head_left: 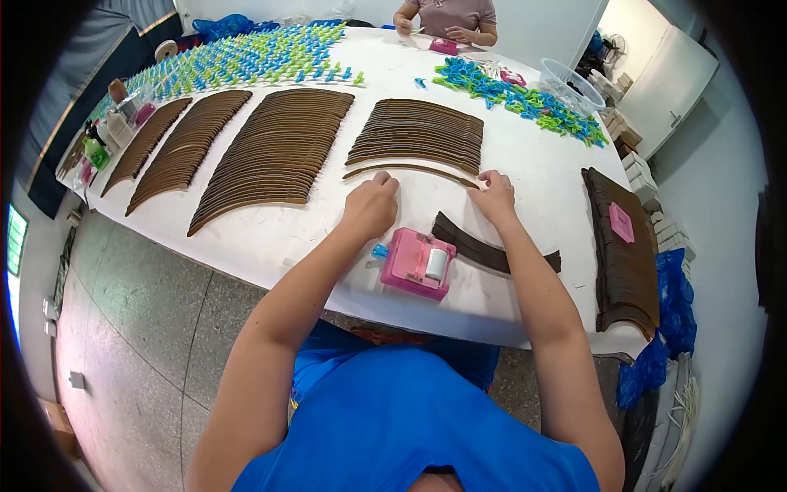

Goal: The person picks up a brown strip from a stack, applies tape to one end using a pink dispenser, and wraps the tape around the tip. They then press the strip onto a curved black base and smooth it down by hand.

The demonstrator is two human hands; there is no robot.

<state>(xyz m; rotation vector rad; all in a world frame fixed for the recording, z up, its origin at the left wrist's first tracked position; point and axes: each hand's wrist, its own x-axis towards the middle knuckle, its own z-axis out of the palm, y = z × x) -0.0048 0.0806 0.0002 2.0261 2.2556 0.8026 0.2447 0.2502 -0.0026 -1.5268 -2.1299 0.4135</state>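
Observation:
A single thin, curved brown strip [422, 168] lies on the white table just below a stack-like row of similar brown strips [416, 131]. My left hand [373, 202] is closed, with its fingertips at the near edge of that strip, left of its middle. At the strip's right end, my right hand [497, 197] pinches the tip. Between my forearms sits a pink box with a white roll [416, 264], and a small blue clip [379, 251] is at its left side. A dark, wider curved piece [484, 250] lies beside the box, partly under my right forearm.
More rows of brown strips [275, 152] fan out on the left. Blue and green clips [238, 61] cover the far left, with a loose pile [525, 98] at far right. A dark brown bundle [623, 254] lies at the right edge. Another person [451, 20] works across the table.

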